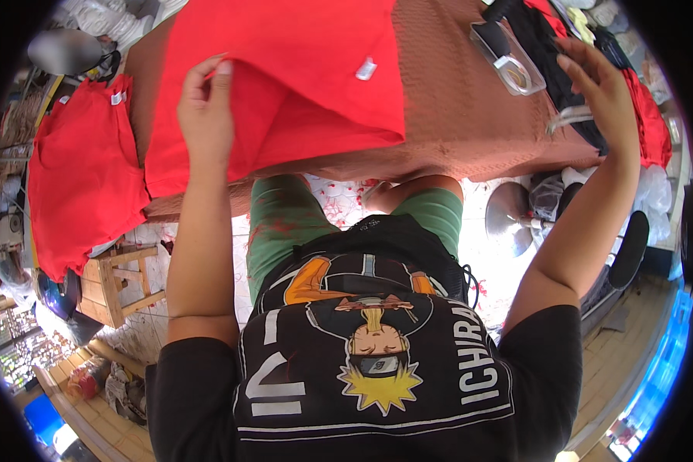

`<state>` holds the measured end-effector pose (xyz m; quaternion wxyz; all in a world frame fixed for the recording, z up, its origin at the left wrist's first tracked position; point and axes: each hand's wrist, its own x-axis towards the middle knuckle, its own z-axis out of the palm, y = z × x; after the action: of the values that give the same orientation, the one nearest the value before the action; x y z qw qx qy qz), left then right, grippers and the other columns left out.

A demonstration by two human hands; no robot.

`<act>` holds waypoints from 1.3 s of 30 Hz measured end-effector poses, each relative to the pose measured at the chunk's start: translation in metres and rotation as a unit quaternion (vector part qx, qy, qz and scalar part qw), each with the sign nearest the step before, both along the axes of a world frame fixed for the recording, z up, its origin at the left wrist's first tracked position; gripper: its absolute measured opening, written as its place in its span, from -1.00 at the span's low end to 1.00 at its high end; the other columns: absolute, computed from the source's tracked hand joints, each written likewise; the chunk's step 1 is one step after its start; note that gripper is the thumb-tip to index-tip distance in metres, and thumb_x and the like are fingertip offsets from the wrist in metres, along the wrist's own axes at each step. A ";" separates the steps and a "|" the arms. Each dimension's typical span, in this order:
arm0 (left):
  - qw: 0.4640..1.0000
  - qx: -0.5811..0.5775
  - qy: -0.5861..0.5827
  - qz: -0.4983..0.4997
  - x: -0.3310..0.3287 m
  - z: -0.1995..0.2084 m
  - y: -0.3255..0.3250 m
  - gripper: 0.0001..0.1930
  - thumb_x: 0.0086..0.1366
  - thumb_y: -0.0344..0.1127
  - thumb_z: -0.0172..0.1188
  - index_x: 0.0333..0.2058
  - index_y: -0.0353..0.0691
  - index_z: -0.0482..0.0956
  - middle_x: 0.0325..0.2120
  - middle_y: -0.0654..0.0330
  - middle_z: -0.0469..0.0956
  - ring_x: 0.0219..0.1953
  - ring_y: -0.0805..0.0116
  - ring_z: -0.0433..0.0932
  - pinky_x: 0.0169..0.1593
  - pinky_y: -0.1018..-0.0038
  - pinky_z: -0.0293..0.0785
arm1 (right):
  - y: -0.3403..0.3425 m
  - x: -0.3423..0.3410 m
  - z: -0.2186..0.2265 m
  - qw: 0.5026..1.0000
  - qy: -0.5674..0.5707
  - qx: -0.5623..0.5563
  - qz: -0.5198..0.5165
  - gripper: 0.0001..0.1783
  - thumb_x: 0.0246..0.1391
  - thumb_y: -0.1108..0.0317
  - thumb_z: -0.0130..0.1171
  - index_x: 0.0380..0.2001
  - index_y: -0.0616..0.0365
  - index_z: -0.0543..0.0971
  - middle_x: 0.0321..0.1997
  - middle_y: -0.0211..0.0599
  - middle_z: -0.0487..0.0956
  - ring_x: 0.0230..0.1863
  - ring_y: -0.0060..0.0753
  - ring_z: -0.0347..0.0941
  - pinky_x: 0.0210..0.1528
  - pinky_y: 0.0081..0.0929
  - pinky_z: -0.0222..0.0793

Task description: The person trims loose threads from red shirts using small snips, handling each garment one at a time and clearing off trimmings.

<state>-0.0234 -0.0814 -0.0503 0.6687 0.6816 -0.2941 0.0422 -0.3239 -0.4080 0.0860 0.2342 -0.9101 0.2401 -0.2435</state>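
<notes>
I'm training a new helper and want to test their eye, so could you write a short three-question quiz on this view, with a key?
1. What does the person's left hand hold?
2. True or false: the table cover is brown.
3. The clear plastic case lies nearest: (a) the left hand, (b) the right hand, (c) the wooden stool.

Key: 1. An edge of the large red cloth. 2. True. 3. b.
</notes>
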 end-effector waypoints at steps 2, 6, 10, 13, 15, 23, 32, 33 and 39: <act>0.995 0.052 -0.009 0.083 0.032 -0.005 0.023 -0.76 0.25 -0.29 0.20 -0.19 -0.32 0.56 -0.26 0.14 0.57 -0.18 0.39 0.51 -0.07 0.50 0.41 | 0.005 0.003 -0.021 0.996 -0.010 0.083 0.035 -0.66 0.05 0.35 0.23 -0.08 0.19 0.54 -0.29 -0.49 0.57 -0.37 -0.72 0.35 -0.30 -0.69 0.27; 0.979 0.118 -0.091 0.137 0.047 -0.009 0.043 -0.77 0.23 -0.32 0.19 -0.15 -0.26 0.57 -0.22 0.14 0.57 -0.13 0.34 0.52 -0.04 0.48 0.41 | 0.050 0.045 -0.078 0.991 0.008 0.093 0.099 -0.67 0.03 0.33 0.26 -0.10 0.11 0.55 -0.31 -0.53 0.54 -0.35 -0.68 0.37 -0.26 -0.66 0.30; 0.953 0.206 -0.194 -0.109 -0.001 0.007 0.014 -0.70 0.18 -0.42 0.15 -0.08 -0.10 0.54 -0.05 0.16 0.50 0.01 0.16 0.45 0.09 0.35 0.35 | 0.117 0.082 -0.109 0.968 0.079 0.123 0.206 -0.60 -0.10 0.43 0.35 -0.12 0.05 0.53 -0.33 -0.44 0.46 -0.32 -0.57 0.40 -0.25 -0.61 0.33; 0.876 0.313 -0.300 -0.211 -0.025 -0.004 -0.003 -0.61 0.11 -0.49 0.11 -0.06 0.00 0.52 0.08 0.14 0.38 0.16 0.09 0.28 0.20 0.24 0.20 | 0.141 0.098 -0.136 0.972 0.053 0.036 0.227 -0.64 -0.14 0.53 0.27 -0.17 0.13 0.52 -0.36 -0.27 0.48 -0.39 -0.36 0.42 -0.29 -0.53 0.34; 0.852 0.365 -0.310 -0.211 -0.032 -0.022 -0.012 -0.59 0.09 -0.52 0.09 -0.07 0.02 0.52 0.10 0.15 0.35 0.21 0.10 0.21 0.23 0.19 0.14 | 0.141 0.101 -0.148 0.973 0.044 0.067 0.218 -0.67 -0.16 0.58 0.19 -0.21 0.17 0.52 -0.36 -0.20 0.48 -0.39 -0.24 0.42 -0.29 -0.48 0.34; 0.851 0.318 -0.282 -0.307 -0.037 -0.002 0.012 -0.91 0.08 -0.31 0.28 -0.49 -0.18 0.62 -0.09 0.33 0.50 0.07 0.19 0.33 0.12 0.27 0.22 | 0.139 0.076 -0.122 0.963 0.140 0.088 0.211 -0.76 -0.16 0.51 0.15 -0.31 0.21 0.54 -0.30 -0.14 0.53 -0.25 0.00 0.48 -0.21 -0.27 0.38; 0.948 0.246 -0.063 -0.192 -0.015 -0.001 0.012 -0.84 0.24 -0.40 0.14 -0.22 -0.29 0.59 -0.22 0.14 0.58 -0.10 0.34 0.54 -0.01 0.47 0.42 | 0.141 0.101 -0.112 0.985 0.022 0.126 0.120 -0.61 -0.01 0.29 0.26 -0.08 0.10 0.49 -0.32 -0.09 0.57 -0.29 -0.19 0.52 -0.21 -0.36 0.40; 0.940 0.265 -0.095 -0.190 -0.015 -0.003 0.008 -0.83 0.23 -0.39 0.15 -0.22 -0.27 0.60 -0.21 0.14 0.58 -0.11 0.31 0.54 -0.02 0.47 0.43 | 0.145 0.109 -0.116 0.980 0.008 0.156 0.125 -0.65 0.02 0.35 0.24 -0.09 0.12 0.49 -0.33 -0.22 0.55 -0.32 -0.36 0.46 -0.25 -0.46 0.37; 0.912 0.336 -0.188 -0.146 -0.021 -0.027 -0.012 -0.82 0.19 -0.36 0.19 -0.23 -0.22 0.61 -0.23 0.17 0.56 -0.20 0.21 0.56 -0.09 0.43 0.47 | 0.173 0.150 -0.156 0.940 -0.039 0.302 0.155 -0.74 0.04 0.38 0.21 -0.17 0.17 0.54 -0.29 -0.22 0.61 -0.27 -0.37 0.51 -0.13 -0.42 0.39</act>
<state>-0.0442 -0.0930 -0.0771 0.3317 0.7950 -0.5070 -0.0297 -0.1742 -0.2350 -0.0704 0.5420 -0.8123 0.1484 -0.1559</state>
